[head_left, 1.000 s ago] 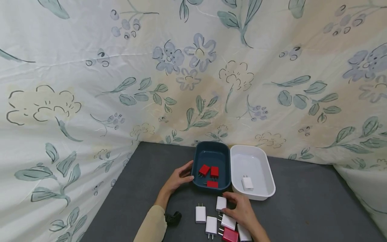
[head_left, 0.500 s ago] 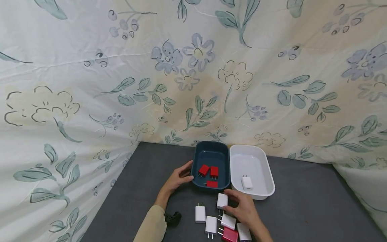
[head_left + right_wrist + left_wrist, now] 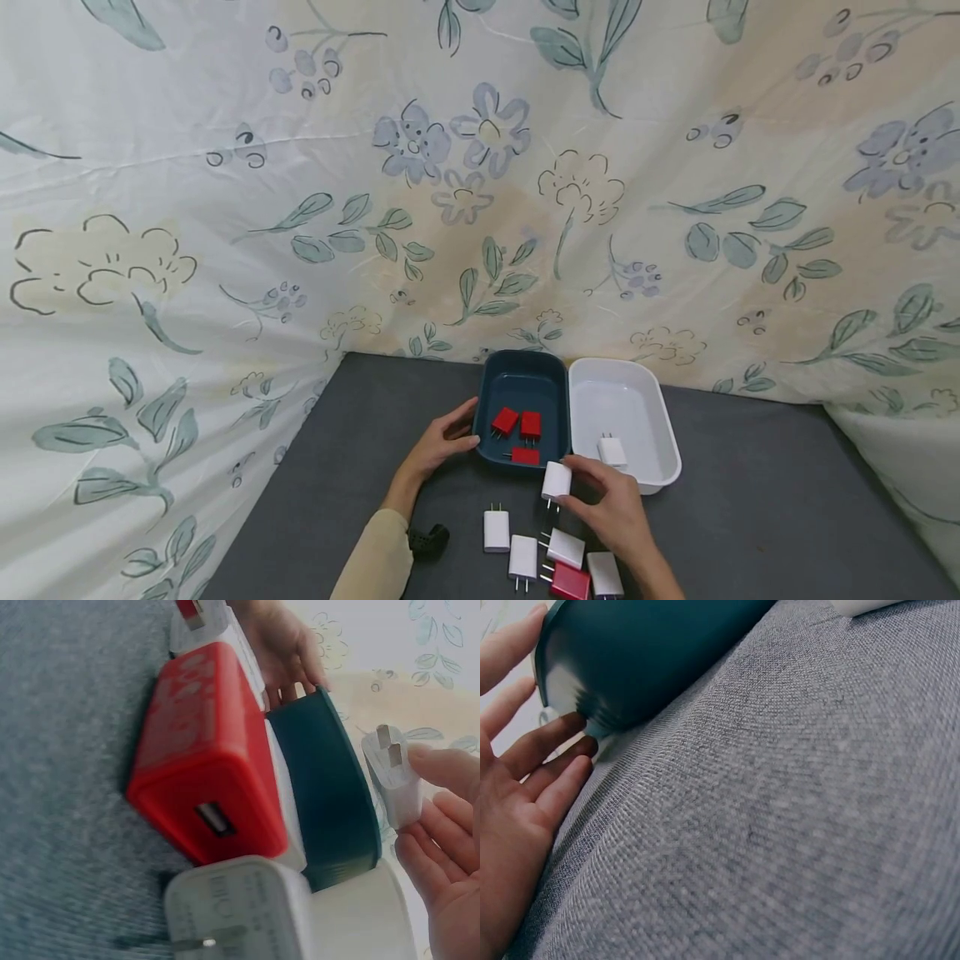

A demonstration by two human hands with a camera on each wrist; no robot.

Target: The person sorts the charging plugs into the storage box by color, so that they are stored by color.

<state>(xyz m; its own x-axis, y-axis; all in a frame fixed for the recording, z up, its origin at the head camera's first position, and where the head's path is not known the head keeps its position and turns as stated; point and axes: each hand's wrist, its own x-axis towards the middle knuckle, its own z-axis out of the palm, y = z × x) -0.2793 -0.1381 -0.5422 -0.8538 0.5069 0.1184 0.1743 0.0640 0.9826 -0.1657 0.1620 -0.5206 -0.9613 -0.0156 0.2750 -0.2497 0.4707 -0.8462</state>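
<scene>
In the head view, my right hand (image 3: 617,512) pinches a white USB wall charger (image 3: 557,481) between thumb and fingers. It is raised in front of the two bins, its prongs pointing toward the near side. The right wrist view shows the same charger (image 3: 397,784) held at its sides. My left hand (image 3: 433,450) touches the left side of the dark teal bin (image 3: 525,367). Its fingers (image 3: 551,739) are extended against the bin's wall in the left wrist view. Three red chargers (image 3: 530,425) lie inside that bin. One white charger (image 3: 612,452) lies in the white bin (image 3: 622,392).
On the grey cloth-covered table (image 3: 757,492), near the front, lie a red charger (image 3: 571,582) and several white chargers (image 3: 496,532). The bins stand side by side near a floral curtain (image 3: 480,208). A black strap-like device (image 3: 430,542) sits at my left wrist.
My right hand has lifted the white charger off the table and carried it slightly right and away from me, toward the bins. My left hand has stayed at the teal bin.
</scene>
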